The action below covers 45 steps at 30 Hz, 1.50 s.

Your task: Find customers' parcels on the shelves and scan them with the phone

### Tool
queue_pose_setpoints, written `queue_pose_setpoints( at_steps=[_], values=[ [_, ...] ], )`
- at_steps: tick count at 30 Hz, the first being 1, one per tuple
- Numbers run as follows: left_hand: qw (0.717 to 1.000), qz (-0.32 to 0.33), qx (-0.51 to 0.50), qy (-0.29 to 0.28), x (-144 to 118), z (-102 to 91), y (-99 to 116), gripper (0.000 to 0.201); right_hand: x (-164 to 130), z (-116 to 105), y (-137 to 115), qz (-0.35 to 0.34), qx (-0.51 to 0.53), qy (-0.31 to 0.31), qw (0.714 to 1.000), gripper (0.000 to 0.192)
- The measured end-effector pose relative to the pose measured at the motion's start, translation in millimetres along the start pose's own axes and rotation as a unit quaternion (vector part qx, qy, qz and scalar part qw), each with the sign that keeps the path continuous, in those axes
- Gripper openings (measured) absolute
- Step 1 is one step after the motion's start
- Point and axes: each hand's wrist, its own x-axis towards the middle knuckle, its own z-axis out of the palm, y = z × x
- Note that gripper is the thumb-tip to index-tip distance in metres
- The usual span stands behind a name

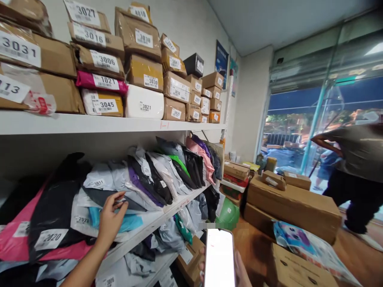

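Note:
My left hand (112, 215) reaches into the middle shelf with its fingers curled at the edge of a dark grey mailing bag (134, 202). Just under that hand lie a light blue bag (131, 223) and a pale bag marked 2023 (78, 219). Above it rests a light grey bag labelled 3011 (103, 179). To the left is a large black bag labelled 2020 (56, 207). At the bottom centre my right hand (241, 273) grips a smartphone (219, 259) upright; its screen is bright white and mostly washed out.
Numbered cardboard boxes (145, 42) are stacked on the upper white shelf (119, 124). More bagged parcels fill the lower shelf. On the right, long cartons (293, 199) and an open-floor box (302, 267) stand on the wooden floor. A person (356, 159) stands by the glass front.

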Motion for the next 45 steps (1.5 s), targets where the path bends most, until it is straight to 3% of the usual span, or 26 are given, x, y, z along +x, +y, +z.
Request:
queue_pose_setpoints(
  at_steps=[3, 6, 8, 12, 16, 22, 23, 25, 26, 28, 31, 33, 36, 40, 45],
  values=[
    [0.992, 0.094, 0.082, 0.015, 17, 25.2, 13, 0.033, 30, 33, 5, -0.011, 0.003, -0.051, 0.999, 0.065],
    [0.968, 0.191, 0.165, 0.009, 36, 51.3, 27, 0.037, 56, 57, 8, -0.052, 0.010, -0.039, 0.998, 0.062],
    [0.953, 0.222, 0.209, 0.002, 48, 65.8, 30, 0.040, 71, 64, 9, -0.060, 0.008, -0.039, 0.997, 0.062],
    [0.938, 0.200, 0.283, -0.029, 62, 81.0, 14, 0.027, 95, 59, 10, -0.062, -0.006, -0.075, 0.995, 0.065],
    [0.913, 0.198, 0.357, -0.019, 61, 80.5, -3, 0.020, 112, 45, 6, -0.039, -0.007, -0.095, 0.995, 0.071],
    [0.856, 0.287, 0.427, 0.042, 61, 88.3, 9, 0.024, 149, 36, -14, -0.004, -0.015, -0.103, 0.995, 0.071],
    [0.852, 0.317, 0.416, 0.026, 62, 91.9, 13, 0.025, 159, 35, -17, 0.004, -0.011, -0.108, 0.994, 0.072],
    [0.847, 0.351, 0.395, -0.059, 64, 100.1, 20, 0.030, 180, 35, -23, 0.022, 0.007, -0.120, 0.993, 0.072],
    [0.844, 0.331, 0.407, -0.112, 65, 104.2, 23, 0.033, 191, 35, -25, 0.031, 0.020, -0.125, 0.991, 0.070],
    [0.820, 0.214, 0.494, -0.195, 65, 111.7, 28, 0.039, 215, 35, -26, 0.051, 0.052, -0.131, 0.989, 0.068],
    [0.743, 0.044, 0.624, -0.237, 64, 123.5, 40, 0.045, 249, 40, -22, 0.099, 0.112, -0.132, 0.980, 0.071],
    [0.724, -0.019, 0.639, -0.258, 64, 135.0, 49, 0.049, 267, 45, -18, 0.115, 0.150, -0.130, 0.973, 0.067],
    [0.744, -0.108, 0.589, -0.296, 70, 156.8, 55, 0.049, 285, 52, -18, 0.109, 0.182, -0.133, 0.968, 0.054],
    [0.780, -0.134, 0.526, -0.310, 85, 178.0, 48, 0.054, 294, 52, -26, 0.119, 0.204, -0.143, 0.961, 0.045],
    [0.771, -0.145, 0.543, -0.299, 91, 189.5, 33, 0.042, 298, 45, -35, 0.113, 0.239, -0.144, 0.954, 0.045]
  ],
)
